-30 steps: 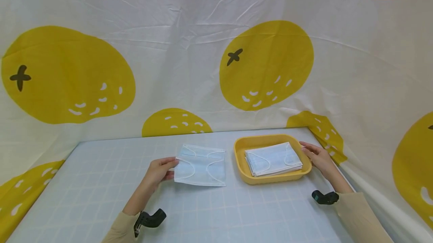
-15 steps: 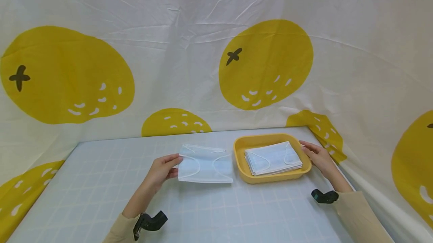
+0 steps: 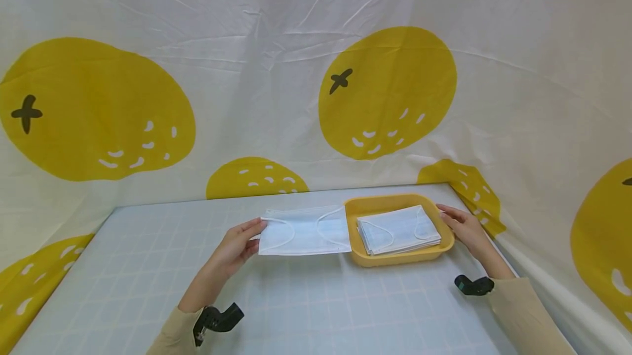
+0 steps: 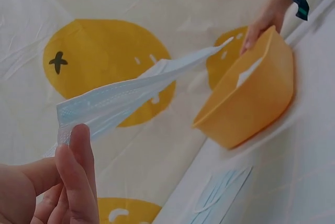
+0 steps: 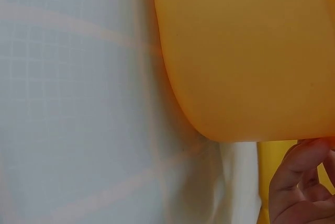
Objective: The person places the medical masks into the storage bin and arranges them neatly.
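My left hand [image 3: 234,246] pinches the left edge of a pale blue face mask [image 3: 306,234] with white ear loops, held above the table. Its far end reaches the left rim of a yellow plastic basket [image 3: 395,260] in the head view. Inside the basket lies a stack of folded face masks [image 3: 401,230]. At the basket's right end, my right hand [image 3: 466,230] grips the rim between thumb and fingers; the right wrist view shows its curled fingers [image 5: 298,177] against the wall. Another face mask [image 4: 220,195] lies on the table, mostly hidden behind the held one in the head view.
A pale blue gridded cloth covers the table [image 3: 148,267]. Behind and beside it hangs a white curtain [image 3: 276,97] printed with large yellow fruit. Black wrist cameras [image 3: 217,319] sit on both wrists.
My left hand has raised the face mask and brought it right, so its far end now overlaps the basket's left rim. My right hand and the basket have stayed in place.
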### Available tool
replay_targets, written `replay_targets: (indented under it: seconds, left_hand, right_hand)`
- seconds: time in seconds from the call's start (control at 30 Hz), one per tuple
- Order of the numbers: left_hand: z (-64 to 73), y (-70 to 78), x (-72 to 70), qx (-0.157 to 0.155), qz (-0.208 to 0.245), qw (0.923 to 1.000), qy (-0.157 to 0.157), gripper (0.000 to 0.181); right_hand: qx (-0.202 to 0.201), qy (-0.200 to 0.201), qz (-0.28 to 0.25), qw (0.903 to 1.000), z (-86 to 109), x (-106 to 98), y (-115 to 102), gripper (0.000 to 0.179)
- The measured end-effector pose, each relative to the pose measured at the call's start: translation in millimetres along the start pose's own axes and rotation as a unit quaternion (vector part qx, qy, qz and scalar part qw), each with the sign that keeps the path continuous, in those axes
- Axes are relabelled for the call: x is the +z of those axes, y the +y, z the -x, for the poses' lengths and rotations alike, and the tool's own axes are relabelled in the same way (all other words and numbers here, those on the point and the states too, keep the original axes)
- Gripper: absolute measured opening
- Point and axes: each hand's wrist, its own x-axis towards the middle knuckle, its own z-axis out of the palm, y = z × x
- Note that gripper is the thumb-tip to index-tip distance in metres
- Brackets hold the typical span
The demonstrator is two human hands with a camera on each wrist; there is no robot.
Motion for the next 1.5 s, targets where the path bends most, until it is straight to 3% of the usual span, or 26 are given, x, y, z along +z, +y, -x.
replay_targets:
  seconds: [0.33, 0.53, 0.77, 0.93, 1.5]
  left_hand:
    - [-4.4, 6.0, 6.3, 0.012, 0.050, 0.9986, -0.015, 0.059]
    - [-8.1, 7.3, 13.7, 0.012, 0.087, 0.9962, 0.000, 0.055]
    - [-13.4, 1.0, 34.2, -0.001, 0.093, 0.9953, 0.029, 0.051]
    - [-15.1, -0.9, 51.4, 0.008, 0.090, 0.9950, 0.042, 0.053]
    - [-20.7, 9.2, 97.9, 0.040, 0.125, 0.9913, 0.008, 0.046]
  right_hand:
    - [-0.002, -0.005, -0.009, 0.9999, 1.5, 0.2, -3.1, 0.060]
    - [0.002, -0.006, -0.009, 0.9999, 1.8, 0.1, -3.8, 0.060]
    - [-0.001, -0.003, -0.006, 1.0000, 0.5, 0.0, -2.2, 0.061]
    - [-0.005, -0.002, -0.009, 0.9999, -1.1, 0.2, 1.0, 0.061]
    - [0.003, -0.001, -0.010, 0.9999, -0.1, 0.2, -0.7, 0.061]
